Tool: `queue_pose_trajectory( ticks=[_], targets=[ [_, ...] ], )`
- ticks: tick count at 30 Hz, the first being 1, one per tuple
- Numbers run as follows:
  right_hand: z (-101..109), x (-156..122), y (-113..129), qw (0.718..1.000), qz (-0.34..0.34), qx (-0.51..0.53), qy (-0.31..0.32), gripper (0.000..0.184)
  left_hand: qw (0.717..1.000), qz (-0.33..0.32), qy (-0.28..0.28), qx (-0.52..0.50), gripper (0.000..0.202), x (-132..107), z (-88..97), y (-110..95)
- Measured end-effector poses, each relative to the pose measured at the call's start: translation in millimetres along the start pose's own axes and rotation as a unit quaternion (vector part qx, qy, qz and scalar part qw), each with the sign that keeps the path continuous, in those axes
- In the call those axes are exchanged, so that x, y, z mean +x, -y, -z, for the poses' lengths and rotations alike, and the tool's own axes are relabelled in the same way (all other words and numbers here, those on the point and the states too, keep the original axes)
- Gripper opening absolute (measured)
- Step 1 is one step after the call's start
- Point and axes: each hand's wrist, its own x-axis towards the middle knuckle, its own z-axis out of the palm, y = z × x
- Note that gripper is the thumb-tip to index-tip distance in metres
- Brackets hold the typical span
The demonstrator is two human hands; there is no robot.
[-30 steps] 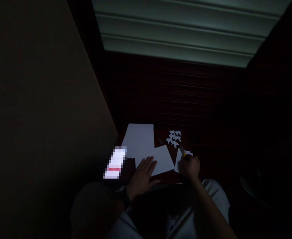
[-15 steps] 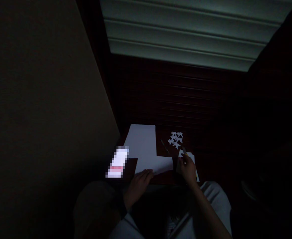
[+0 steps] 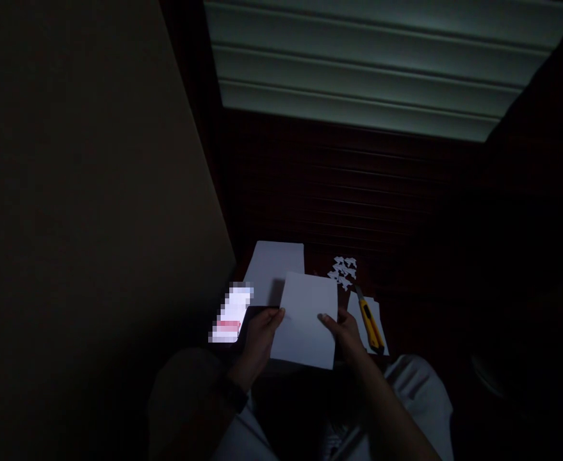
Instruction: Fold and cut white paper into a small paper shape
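Over the dark tabletop [image 3: 257, 312], head view: and we have both bare hands on one piece of paper, out at the near edge.
White sheet [image 3: 309, 323]: up between the hands, tilted a little, its lower edge reaching past the table toward the lap, its shadow landing on the paper behind.
Left hand [image 3: 261, 333]: gripping the sheet by its left edge, thumb on top, the other fingers partly hidden from me.
Right hand [image 3: 349, 331]: gripping too, thumb laid well onto the face of the sheet, fingers behind the right edge.
Larger paper [image 3: 277, 261]: flat on the table, farther back and to the left, partly covered by the held one.
Cutter [image 3: 369, 323]: yellow and black, lying free just right of the right hand, slanted, grey tip pointing away from the person.
Paper pieces [image 3: 376, 308]: under that cutter, flat, overlapping; I cannot count them.
Small cut-outs [image 3: 342, 271]: a white cluster beyond the right hand, jagged outlines, too dim to name.
Glowing screen [image 3: 230, 314]: far left, blurred into blocks, a red band across its lower part.
Wristband [image 3: 236, 393]: dark, on the left wrist.
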Motion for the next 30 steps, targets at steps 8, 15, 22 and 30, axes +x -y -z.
queue_pose_trajectory(
  ticks=[8,15,22,30],
  targets=[
    [8.6,15.3,-14.8,0.997,-0.012,-0.04,-0.058,0.037,0.978,0.112,0.097,-0.145,0.037,-0.1,7.2,2.1],
    [15.5,13.4,-20.3,0.997,-0.069,0.013,0.012,0.033,0.96,0.143,0.119,-0.208,0.038,0.0,14.5,8.3],
    [16.5,9.3,-16.3,0.996,-0.087,0.012,0.026,0.03,0.957,0.138,0.126,-0.22,0.036,0.8,15.7,14.4],
    [13.6,7.0,-15.3,0.996,-0.087,0.004,0.012,0.035,0.946,0.148,0.136,-0.253,0.035,-1.7,14.4,10.9]
  ],
)
